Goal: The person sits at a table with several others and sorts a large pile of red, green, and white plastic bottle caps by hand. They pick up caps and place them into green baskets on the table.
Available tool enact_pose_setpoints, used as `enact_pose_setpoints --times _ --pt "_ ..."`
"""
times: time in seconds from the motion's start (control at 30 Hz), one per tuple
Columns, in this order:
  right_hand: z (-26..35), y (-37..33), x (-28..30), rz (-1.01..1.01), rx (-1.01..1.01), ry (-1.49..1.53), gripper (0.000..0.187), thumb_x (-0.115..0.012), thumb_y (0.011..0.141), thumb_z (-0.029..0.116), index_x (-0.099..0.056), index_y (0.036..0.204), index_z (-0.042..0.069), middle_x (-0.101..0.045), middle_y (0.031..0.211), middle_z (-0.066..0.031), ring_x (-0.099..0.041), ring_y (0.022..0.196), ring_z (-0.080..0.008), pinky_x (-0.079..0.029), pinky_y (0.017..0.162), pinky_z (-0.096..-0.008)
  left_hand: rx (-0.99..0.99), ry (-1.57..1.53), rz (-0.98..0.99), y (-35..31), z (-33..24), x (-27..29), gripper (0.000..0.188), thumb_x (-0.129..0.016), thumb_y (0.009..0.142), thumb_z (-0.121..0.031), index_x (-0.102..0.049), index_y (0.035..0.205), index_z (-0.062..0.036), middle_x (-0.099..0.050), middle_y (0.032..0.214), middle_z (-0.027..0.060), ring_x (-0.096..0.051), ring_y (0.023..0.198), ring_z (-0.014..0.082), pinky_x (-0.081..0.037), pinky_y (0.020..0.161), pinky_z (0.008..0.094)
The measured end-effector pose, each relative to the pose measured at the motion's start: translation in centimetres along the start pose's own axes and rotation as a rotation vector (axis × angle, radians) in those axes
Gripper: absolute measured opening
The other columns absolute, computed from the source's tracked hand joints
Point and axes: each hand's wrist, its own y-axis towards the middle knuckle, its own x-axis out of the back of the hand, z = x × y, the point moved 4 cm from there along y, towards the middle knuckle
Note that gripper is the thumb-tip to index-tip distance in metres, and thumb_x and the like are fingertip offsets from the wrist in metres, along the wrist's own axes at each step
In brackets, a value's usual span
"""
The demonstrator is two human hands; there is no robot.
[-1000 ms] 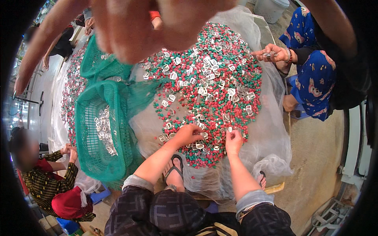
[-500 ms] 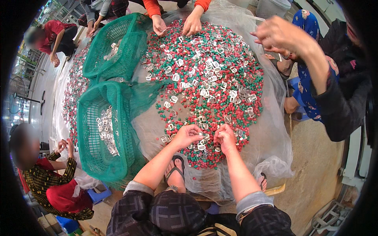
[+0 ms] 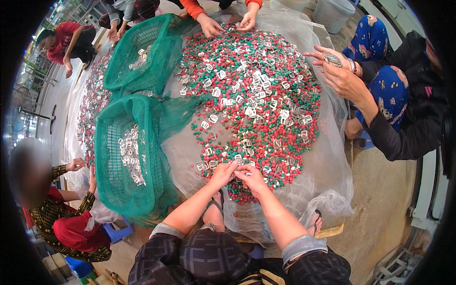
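Workshop | workers point(image 3: 403, 135) around loose red-and-green pieces point(image 3: 275, 133) | green baskets point(image 3: 112, 183) (two visible) holding silvery buckles point(image 3: 131, 154)

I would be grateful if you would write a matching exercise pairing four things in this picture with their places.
Column one
1. Person's bare left hand and bare right hand
2. Nearer green plastic basket with mesh over it
3. Small red and green pieces
4. Blue cartoon-print trousers

Column two
A. Spread over sheer white netting
B. On the co-worker at the right
C. Close together, at the near part of the pile
D. Left of the pile, with pale flat slotted buckles inside

Right pairs: 1-C, 2-D, 3-A, 4-B
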Motion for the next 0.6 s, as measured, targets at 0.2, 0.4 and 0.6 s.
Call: enact_pose_setpoints --times 0.2,0.4,0.6 --pt "1.3 0.4 2.5 -0.257 0.112 -0.041 0.012 -0.064 0.079 0.012 -0.061 0.086 0.004 -0.056 0.066 0.0007 -0.048 0.054 -0.0057 -0.036 0.047 -0.0210 -0.051 0.125 0.009 -0.2 -0.3 1.7 0.020 -0.061 0.084 -0.028 -0.059 0.081 -0.0083 -0.045 0.053 -0.0058 -0.037 0.045 0.0026 -0.030 0.041 0.0208" --pt "1.8 1.4 6.8 -0.541 0.358 -0.387 0.013 -0.067 0.075 0.013 -0.063 0.083 0.003 -0.057 0.062 0.0006 -0.051 0.057 -0.0070 -0.042 0.054 -0.0235 -0.297 0.641 -0.130 1.0 -3.7 2.1 0.031 -0.070 0.071 -0.024 -0.061 0.098 -0.0098 -0.053 0.060 0.0014 -0.052 0.055 0.0124 -0.041 0.053 0.0295" --pt "1.6 0.2 4.7 -0.385 0.189 -0.874 0.028 -0.069 0.069 0.025 -0.065 0.095 0.015 -0.061 0.067 -0.0044 -0.060 0.062 -0.0190 -0.047 0.058 -0.0330 -0.307 1.023 -0.181 1.2 -5.4 0.6 0.032 -0.068 0.070 -0.039 -0.067 0.094 -0.0180 -0.064 0.075 0.0124 -0.063 0.070 0.0255 -0.048 0.064 0.0382"
